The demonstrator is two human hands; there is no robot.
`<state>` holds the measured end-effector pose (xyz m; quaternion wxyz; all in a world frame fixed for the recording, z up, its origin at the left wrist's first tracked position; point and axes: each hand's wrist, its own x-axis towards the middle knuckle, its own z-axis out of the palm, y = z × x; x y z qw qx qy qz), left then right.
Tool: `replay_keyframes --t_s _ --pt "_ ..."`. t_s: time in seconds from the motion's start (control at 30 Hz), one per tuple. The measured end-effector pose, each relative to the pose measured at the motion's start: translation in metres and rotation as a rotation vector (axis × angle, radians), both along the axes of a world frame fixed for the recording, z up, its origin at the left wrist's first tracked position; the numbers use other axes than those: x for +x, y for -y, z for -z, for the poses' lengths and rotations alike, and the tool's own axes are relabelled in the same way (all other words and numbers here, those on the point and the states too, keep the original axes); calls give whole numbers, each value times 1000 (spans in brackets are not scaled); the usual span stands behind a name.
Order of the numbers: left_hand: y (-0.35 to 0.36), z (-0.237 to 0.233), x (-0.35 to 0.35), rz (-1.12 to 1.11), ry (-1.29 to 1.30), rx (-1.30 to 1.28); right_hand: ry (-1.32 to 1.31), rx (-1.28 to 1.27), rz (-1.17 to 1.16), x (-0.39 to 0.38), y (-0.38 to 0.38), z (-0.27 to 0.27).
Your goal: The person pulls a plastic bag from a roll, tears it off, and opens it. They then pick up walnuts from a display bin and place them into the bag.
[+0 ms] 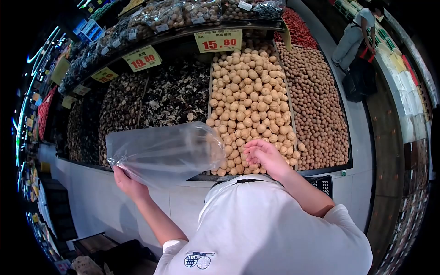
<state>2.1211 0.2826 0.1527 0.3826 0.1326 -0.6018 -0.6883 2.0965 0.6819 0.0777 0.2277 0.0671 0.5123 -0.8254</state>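
Observation:
My left hand (128, 182) is closed on one end of a clear plastic bag (160, 149), which stretches to the right across the front of the bins. The bag's far end lies beside the walnuts (250, 98). Over the front of the walnut bin is my right hand (261, 153), its fingers curled near the nuts. Whether anything is between those fingers is hidden. Dark dried fungus (176, 89) fills the bin left of the walnuts.
Smaller brown nuts (314, 103) fill the bin on the right. Price signs (219, 40) hang under a shelf of bagged goods (160, 17). A person (360, 32) with a black basket (360, 82) stands in the aisle. A black crate (323, 184) is near my right elbow.

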Motion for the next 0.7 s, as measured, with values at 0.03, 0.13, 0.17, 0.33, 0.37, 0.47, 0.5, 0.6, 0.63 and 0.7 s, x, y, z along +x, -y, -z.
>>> replay_keyframes --t_s 0.03,0.13,0.17,0.33,0.37,0.47,0.5,0.6,0.63,0.7 --pt "1 0 1 1 -1 0 -1 0 1 -1 2 2" --pt "5 1 7 73 0 2 12 105 -225 -5 17 19" --pt "5 2 9 43 -26 20 6 136 -295 -6 26 27" --pt "-19 -23 27 132 -125 204 214 115 -540 -13 70 17" --pt "-19 -26 30 302 -208 182 212 112 -539 -13 77 19" --pt "-45 -42 32 322 -281 212 46 59 -707 -8 91 27" --pt "-53 -45 32 168 -269 267 44 60 -707 -6 92 29" --pt "-32 -36 40 369 -276 204 57 54 -660 -2 91 33" --pt "-32 -38 43 368 -281 203 52 56 -662 -1 89 33" --pt "-33 -41 50 308 -260 299 90 -37 -575 1 84 35"
